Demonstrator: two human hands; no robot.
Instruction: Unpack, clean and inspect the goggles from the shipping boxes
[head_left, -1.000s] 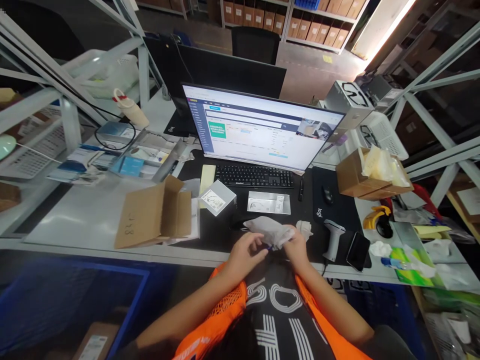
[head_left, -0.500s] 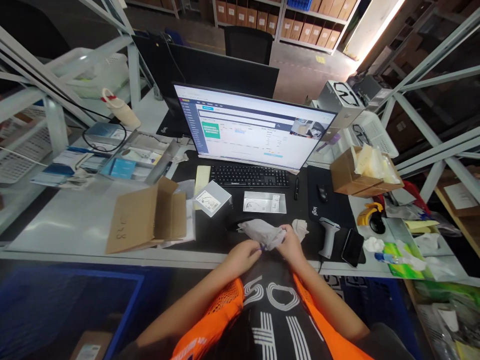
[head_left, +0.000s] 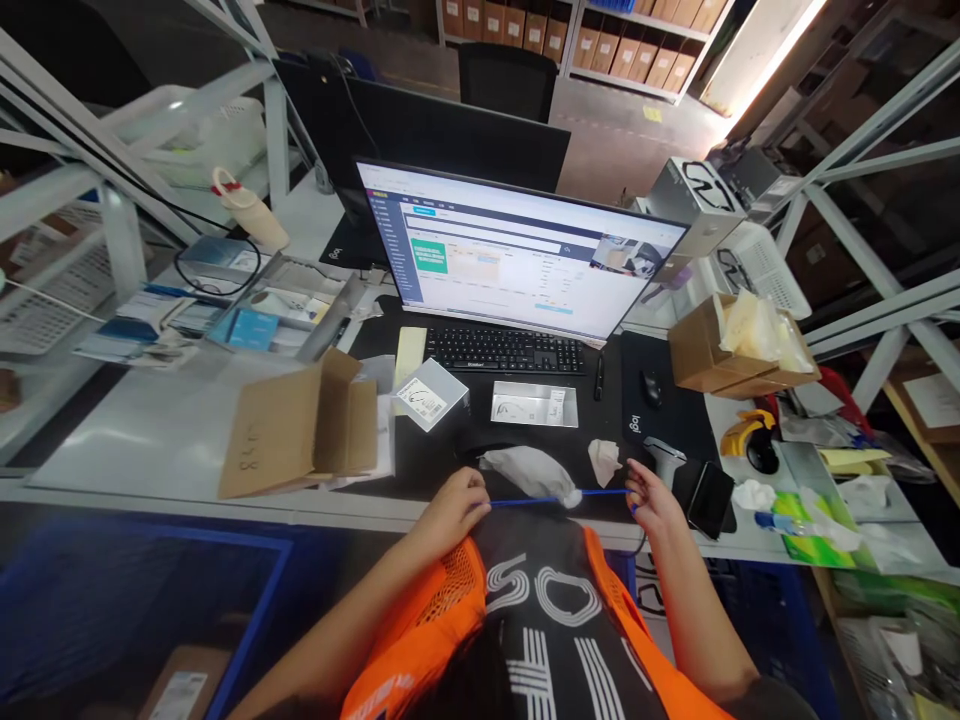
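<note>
A thin blue cord is stretched level between my two hands above the desk's front edge. My left hand pinches its left end, and my right hand pinches its right end. The cord passes along the near side of a crumpled white paper wrap lying on the black desk mat. A smaller wad of white paper lies just left of my right hand. Beyond the wrap are a flat silver box and a small grey box standing on one edge.
A monitor and keyboard stand behind. An open cardboard box lies at the left. A barcode scanner, phone and mouse sit at the right, with a cardboard box of bags beyond.
My hands were together on the paper wrap. They have drawn apart, the right hand moving right, and the blue cord is now pulled out taut between them.
</note>
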